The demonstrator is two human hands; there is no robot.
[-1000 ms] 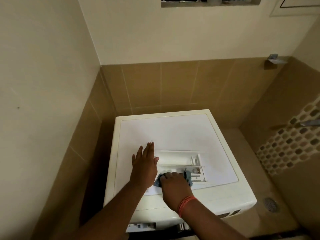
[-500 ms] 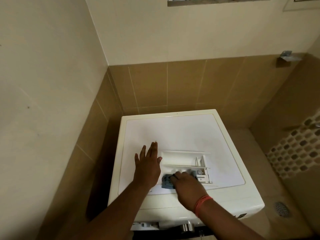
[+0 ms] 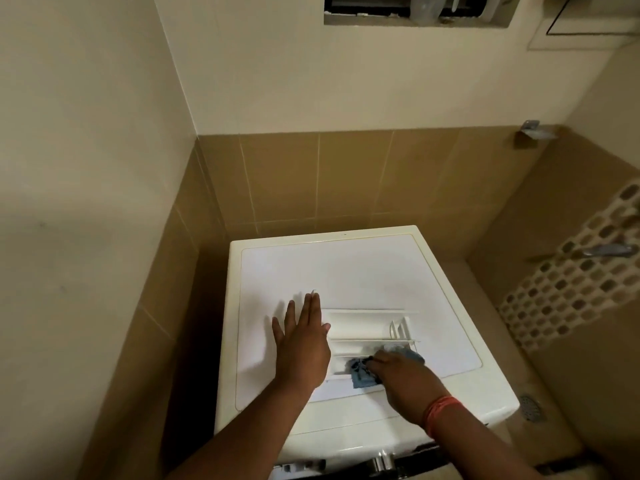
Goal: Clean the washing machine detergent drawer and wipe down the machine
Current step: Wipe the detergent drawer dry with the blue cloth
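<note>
On top of the washing machine (image 3: 346, 271) lies the detergent drawer (image 3: 367, 332); her left hand (image 3: 302, 344) presses flat beside it, while the right hand (image 3: 403, 377) grips a blue cloth (image 3: 360, 374) inside. Hard scrubbing could, I'd judge, skid the loose drawer off the edge.

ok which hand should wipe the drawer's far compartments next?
Right. The right hand already grips the blue cloth in the detergent drawer. The left hand lies flat beside the drawer on the washing machine top, probably bracing.
</note>
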